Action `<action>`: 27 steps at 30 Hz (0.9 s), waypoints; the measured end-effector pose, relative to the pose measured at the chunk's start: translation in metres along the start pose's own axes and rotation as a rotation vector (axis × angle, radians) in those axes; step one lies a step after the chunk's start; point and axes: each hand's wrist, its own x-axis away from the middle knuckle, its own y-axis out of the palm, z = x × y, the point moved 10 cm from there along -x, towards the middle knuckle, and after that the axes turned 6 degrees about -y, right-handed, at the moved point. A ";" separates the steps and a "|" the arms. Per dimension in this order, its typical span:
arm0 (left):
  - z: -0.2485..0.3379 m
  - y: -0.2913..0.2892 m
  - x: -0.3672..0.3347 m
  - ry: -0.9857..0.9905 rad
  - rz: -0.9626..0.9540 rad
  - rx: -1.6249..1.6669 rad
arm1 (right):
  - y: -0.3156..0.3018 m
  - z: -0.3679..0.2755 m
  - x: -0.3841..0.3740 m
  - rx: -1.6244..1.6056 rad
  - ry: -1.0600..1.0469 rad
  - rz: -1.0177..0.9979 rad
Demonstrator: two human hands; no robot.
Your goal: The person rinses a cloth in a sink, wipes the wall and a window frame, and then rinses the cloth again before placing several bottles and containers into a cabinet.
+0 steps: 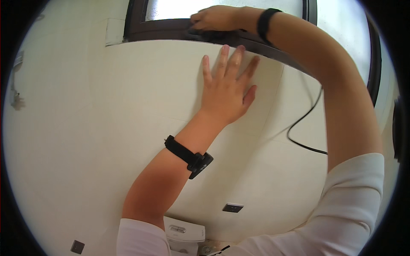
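Observation:
My left hand lies open against the cream tiled wall, its fingers spread and pointing up, with the tips just under the window frame. A black strap with a small box circles that forearm. Higher up, my right hand is closed on a dark cloth, pressed to the lower rail of the dark brown window frame. Slight blur and the cloth's dark colour against the frame hide its exact outline. A black band goes round the right wrist.
Frosted glass fills the window. A black cable hangs in a loop beside my right arm. Low down are a dark wall plate, a second plate and a white toilet tank with a flush button.

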 end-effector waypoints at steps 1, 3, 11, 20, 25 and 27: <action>-0.007 0.003 0.013 -0.001 0.001 0.006 | 0.002 -0.010 -0.009 0.000 0.000 -0.007; -0.012 0.010 0.036 0.059 0.079 0.014 | -0.010 -0.028 -0.011 -0.246 -0.037 0.206; 0.003 0.027 0.033 0.101 0.015 -0.056 | 0.038 -0.039 0.153 -0.006 0.157 0.070; 0.014 0.058 0.036 0.113 -0.166 -0.139 | 0.104 -0.056 0.334 0.193 0.139 -0.123; 0.015 0.052 0.024 0.011 -0.111 -0.107 | 0.077 -0.036 0.319 0.145 0.158 -0.156; 0.005 0.040 0.021 -0.038 -0.045 -0.084 | 0.052 -0.030 0.296 0.132 0.172 -0.151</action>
